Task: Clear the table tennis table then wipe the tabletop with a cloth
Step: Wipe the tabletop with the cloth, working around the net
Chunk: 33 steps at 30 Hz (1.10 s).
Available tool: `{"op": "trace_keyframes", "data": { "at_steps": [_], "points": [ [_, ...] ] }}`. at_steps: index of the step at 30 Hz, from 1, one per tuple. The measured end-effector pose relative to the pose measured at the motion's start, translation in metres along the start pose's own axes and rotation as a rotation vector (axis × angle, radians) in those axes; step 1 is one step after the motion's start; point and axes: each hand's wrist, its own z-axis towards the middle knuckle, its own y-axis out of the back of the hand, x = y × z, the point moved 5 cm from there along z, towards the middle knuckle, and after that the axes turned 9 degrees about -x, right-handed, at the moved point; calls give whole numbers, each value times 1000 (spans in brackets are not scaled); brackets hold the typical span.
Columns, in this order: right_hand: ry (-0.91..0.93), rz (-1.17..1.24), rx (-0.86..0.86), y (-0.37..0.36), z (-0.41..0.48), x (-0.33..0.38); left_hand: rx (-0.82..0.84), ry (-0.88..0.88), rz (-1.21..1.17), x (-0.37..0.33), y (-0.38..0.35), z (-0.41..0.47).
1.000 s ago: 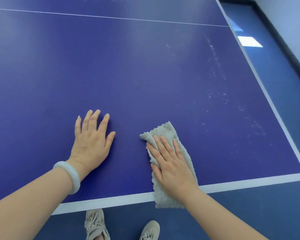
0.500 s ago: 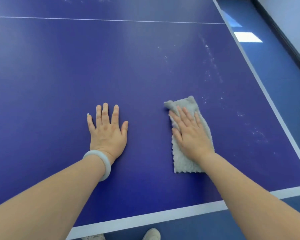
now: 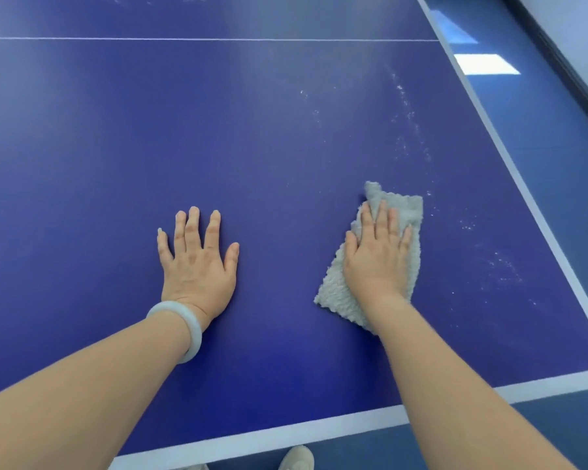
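Note:
The blue table tennis tabletop (image 3: 252, 147) fills the view, with white lines along its near and right edges. A grey fluffy cloth (image 3: 406, 212) lies on it right of centre. My right hand (image 3: 377, 256) presses flat on the cloth with straight fingers, covering its middle. My left hand (image 3: 197, 262) rests flat on the bare tabletop to the left, fingers spread, a pale bangle (image 3: 184, 330) on the wrist. White dust specks (image 3: 411, 130) streak the surface beyond and to the right of the cloth.
The table's right edge (image 3: 510, 171) runs diagonally, with blue floor (image 3: 540, 147) and a dark skirting board beyond it. The near edge line (image 3: 286, 435) crosses the bottom; the toe of a pale shoe (image 3: 296, 457) shows below it on the floor.
My right hand has pushed the cloth away from the near edge, forward and to the right, toward the dust. My left hand stays flat on the tabletop as I lean further over it.

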Motion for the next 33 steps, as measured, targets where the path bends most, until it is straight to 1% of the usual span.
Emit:
{"op": "trace_keyframes", "data": {
  "at_steps": [1,2,4,6,7,8,9,10,12,13,14,15,16,18,20,21,22,23,26,27,29,31,33],
  "points": [
    [17,16,-18,-1,-14,14,4,0,-3,0,0,0],
    [110,35,-35,-3,-36,33,7,-1,-8,0,1,0],
    [388,88,-41,-6,-88,63,7,1,-19,2,1,-1],
    [633,111,-22,-3,-118,57,6,7,-20,3,1,-2],
    [700,109,-12,0,-115,43,3,8,-21,2,1,-2],
    [720,74,-39,2,-104,25,0,7,-21,1,1,-1],
    [673,35,-75,3,-86,3,1,5,-16,1,1,-1],
    [548,11,-76,6,-65,-20,8,5,-9,0,1,-1],
    [149,20,-4,7,-28,-59,20,6,-3,0,1,-2],
    [0,17,14,5,-22,-61,20,5,-2,1,1,-2],
    [-65,11,1,5,-24,-49,19,6,-2,2,1,-2],
    [-41,-1,-19,3,-34,-29,19,7,-6,3,1,-3],
    [55,6,-50,0,-50,-5,17,7,-12,3,1,-3],
    [321,28,-44,-3,-95,37,2,-1,-19,4,0,-2],
    [509,42,8,-3,-129,40,-11,-11,-22,4,-1,-2],
    [548,41,30,-2,-133,28,-17,-14,-26,5,0,-2],
    [546,34,41,0,-130,12,-18,-17,-33,5,0,-2],
    [504,21,35,3,-121,-5,-11,-18,-45,4,0,-3],
    [233,-16,39,7,-85,-41,19,-22,-74,2,3,-4],
    [183,-24,37,7,-79,-44,31,-17,-76,1,4,-3],
    [167,-19,38,3,-74,-40,65,19,-79,-1,9,-3],
    [177,-5,36,2,-76,-38,85,50,-143,-13,18,-7],
    [177,0,38,3,-76,-37,71,-14,-251,-47,29,-21]
  ]
}}
